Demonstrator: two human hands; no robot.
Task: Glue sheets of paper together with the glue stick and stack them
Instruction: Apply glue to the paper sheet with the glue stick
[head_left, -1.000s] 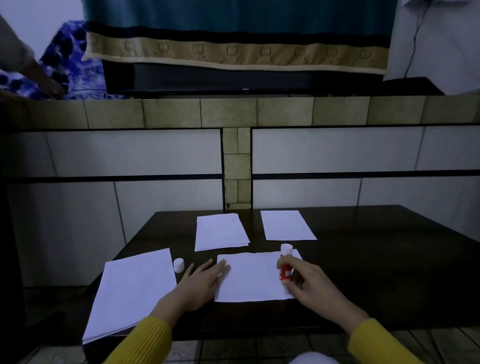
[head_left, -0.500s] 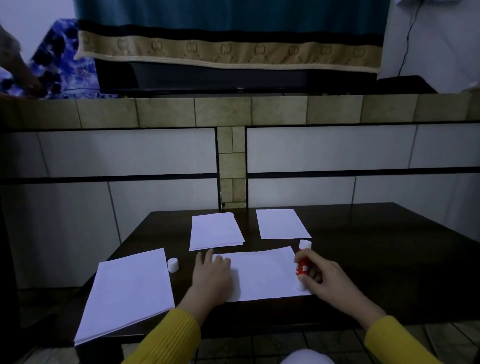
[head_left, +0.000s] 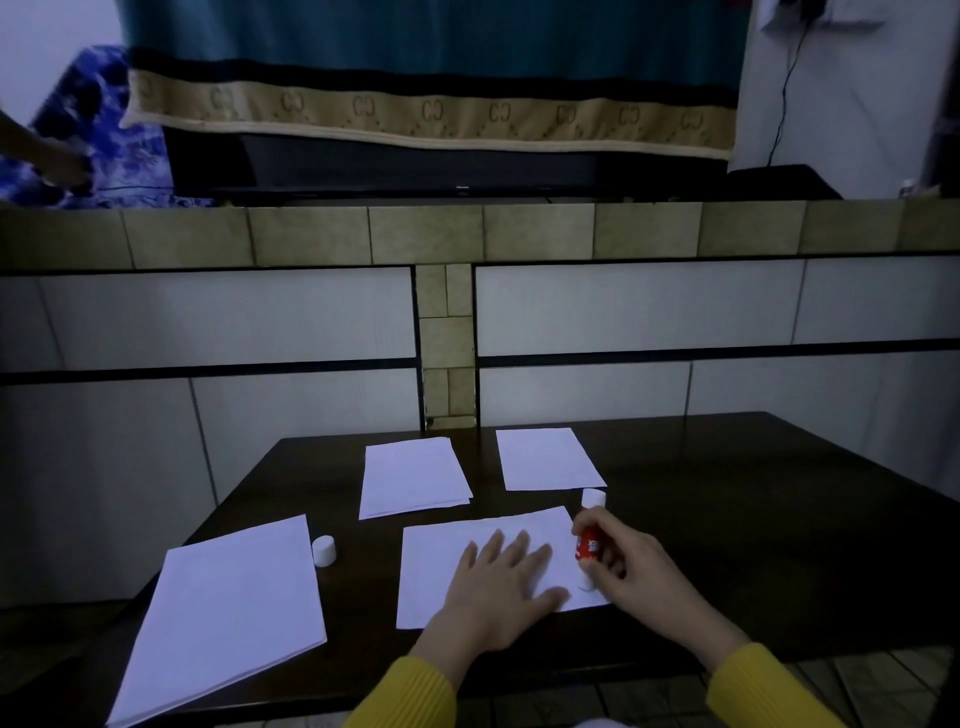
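Observation:
A white sheet of paper (head_left: 441, 551) lies near the front of the dark table (head_left: 753, 519). My left hand (head_left: 501, 592) presses flat on it, fingers spread. My right hand (head_left: 631, 569) grips a red and white glue stick (head_left: 589, 530) at the sheet's right edge, its lower end down on the paper. The white cap (head_left: 323, 550) of the glue stick stands on the table left of the sheet. A thick pile of sheets (head_left: 228, 608) lies at the front left. A smaller stack (head_left: 413, 475) and a single sheet (head_left: 545, 457) lie further back.
A tiled wall with a ledge (head_left: 467, 234) rises just behind the table. A dark screen under a teal and beige cloth (head_left: 426, 104) sits on the ledge. Another person's hand (head_left: 62, 166) rests on a blue patterned fabric at the far left.
My left hand slid from the sheet's left edge to its middle. My right hand moved the glue stick to the sheet's right edge and downward along it.

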